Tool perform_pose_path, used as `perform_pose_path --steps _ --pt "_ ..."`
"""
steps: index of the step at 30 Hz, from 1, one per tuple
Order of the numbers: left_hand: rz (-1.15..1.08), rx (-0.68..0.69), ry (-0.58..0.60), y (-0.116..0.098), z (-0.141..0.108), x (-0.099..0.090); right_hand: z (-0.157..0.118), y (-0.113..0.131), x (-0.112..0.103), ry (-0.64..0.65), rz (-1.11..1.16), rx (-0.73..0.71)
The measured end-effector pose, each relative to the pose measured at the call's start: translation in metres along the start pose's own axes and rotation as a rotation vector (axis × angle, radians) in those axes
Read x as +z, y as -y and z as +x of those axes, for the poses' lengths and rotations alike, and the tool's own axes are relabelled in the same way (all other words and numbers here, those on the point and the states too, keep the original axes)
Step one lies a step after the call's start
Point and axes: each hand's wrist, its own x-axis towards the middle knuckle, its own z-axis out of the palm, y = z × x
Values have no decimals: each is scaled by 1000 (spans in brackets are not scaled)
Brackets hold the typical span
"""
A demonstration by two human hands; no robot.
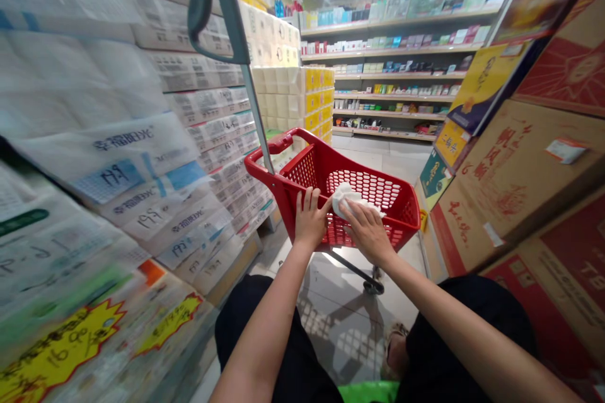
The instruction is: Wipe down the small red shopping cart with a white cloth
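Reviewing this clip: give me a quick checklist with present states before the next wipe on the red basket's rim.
1. Left hand steadies the basket by its near rim: ok.
2. Right hand presses the white cloth onto the rim: ok.
3. Cloth covers the rim section under the palm: ok.
4. Basket wheels flat on the floor: cannot tell.
5. Pull handle upright, away from both hands: ok.
6. Aisle ahead free of people: ok.

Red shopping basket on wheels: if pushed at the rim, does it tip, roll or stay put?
The basket will probably roll: a wheel shows beneath it on smooth floor tile. It looks empty and meshed, so likely light. The tall handle rises well above it, so a high push might tip it. The left hand grips the near rim, seemingly steadying it.
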Motion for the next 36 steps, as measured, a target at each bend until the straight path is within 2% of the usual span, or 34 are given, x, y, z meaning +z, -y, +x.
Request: perform_pose_path --steps 3,6,8,11,14,17,20,24,29,32,36 --pt "-1 -1 2 2 0 0 10 -4 -10 -68 123 129" --pt "1 2 -8 1 0 0 26 -10 -16 -124 151 222" --pt "-1 0 -16 -1 0 0 39 -10 -13 -54 132 203" --pt "-12 -5 -16 -3 -1 0 51 -6 -1 142 40 178" --pt "-11 -1 -10 0 -1 -1 50 -4 10 180 -79 156" --pt "-1 17 -9 5 -2 -3 36 -12 12 124 -146 91" --pt "10 27 -6 9 -2 -4 14 -31 6 96 -207 76" --pt "14 24 -2 9 -2 -4 -28 -72 -9 77 -251 67" --pt "-5 4 0 4 0 -4 -74 -121 -20 33 -156 30" --pt "-14 -5 -7 -2 0 -5 -84 -128 -18 22 -120 72" --pt "-29 -9 -6 -7 1 -6 -72 -114 -13 41 -168 185"
